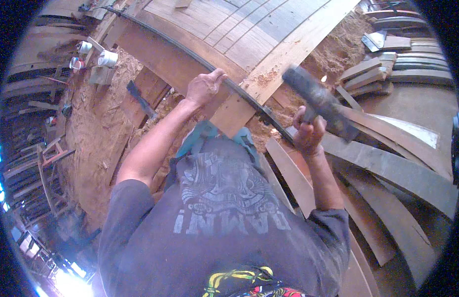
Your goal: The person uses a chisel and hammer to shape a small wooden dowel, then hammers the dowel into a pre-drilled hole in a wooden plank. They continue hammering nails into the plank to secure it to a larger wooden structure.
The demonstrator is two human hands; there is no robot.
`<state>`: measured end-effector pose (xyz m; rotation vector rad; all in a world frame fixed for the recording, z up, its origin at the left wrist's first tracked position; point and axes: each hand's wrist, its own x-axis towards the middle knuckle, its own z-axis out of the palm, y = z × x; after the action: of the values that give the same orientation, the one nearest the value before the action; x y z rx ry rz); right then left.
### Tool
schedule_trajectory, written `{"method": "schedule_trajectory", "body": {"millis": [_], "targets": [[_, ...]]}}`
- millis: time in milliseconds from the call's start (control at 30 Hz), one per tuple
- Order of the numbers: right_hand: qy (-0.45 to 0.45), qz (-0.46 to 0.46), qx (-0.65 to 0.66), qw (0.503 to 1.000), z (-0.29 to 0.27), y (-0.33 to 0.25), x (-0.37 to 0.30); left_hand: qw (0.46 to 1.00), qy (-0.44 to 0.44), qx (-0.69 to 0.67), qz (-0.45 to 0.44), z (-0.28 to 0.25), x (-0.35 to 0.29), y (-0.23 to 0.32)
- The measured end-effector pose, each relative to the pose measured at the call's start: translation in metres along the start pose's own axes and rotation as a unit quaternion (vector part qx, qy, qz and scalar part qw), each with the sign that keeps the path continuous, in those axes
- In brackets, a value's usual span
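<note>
In front of me lies a large wooden panel, with parallel grooves and a pale frame board along its right side. A long dark metal bar crosses the panel's near part diagonally. My left hand is closed around this bar near its middle. My right hand grips a mallet by its handle, which the fingers mostly hide. The mallet's thick dark head is smeared by motion and hangs above the right of the frame board, beside the bar's near end.
Curved and straight boards are stacked to my right, with shorter offcuts behind. Sawdust covers the floor at left, where a dark-bladed tool lies on a board. White tubs stand farther left.
</note>
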<state>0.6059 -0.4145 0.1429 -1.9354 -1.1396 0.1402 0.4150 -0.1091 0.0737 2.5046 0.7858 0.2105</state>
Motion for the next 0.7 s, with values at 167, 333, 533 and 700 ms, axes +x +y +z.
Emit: {"method": "schedule_trajectory", "body": {"millis": [167, 333, 533, 700], "targets": [[-0.247, 0.172, -0.213, 0.929, -0.001, 0.013, 0.013, 0.999, -0.006, 0.031, 0.025, 0.001, 0.004, -0.009], [-0.067, 0.173, 0.01, 0.983, 0.004, -0.005, 0.005, 0.967, 0.01, -0.245, -0.075, -0.007, -0.022, 0.009], [0.103, 0.449, 0.281, 0.842, 0.039, -0.071, -0.051, 0.733, -0.121, -0.622, -0.246, -0.01, -0.087, 0.004], [0.144, 0.491, 0.261, 0.819, 0.049, -0.093, -0.094, 0.762, -0.165, -0.597, -0.191, 0.003, -0.077, -0.008]]}}
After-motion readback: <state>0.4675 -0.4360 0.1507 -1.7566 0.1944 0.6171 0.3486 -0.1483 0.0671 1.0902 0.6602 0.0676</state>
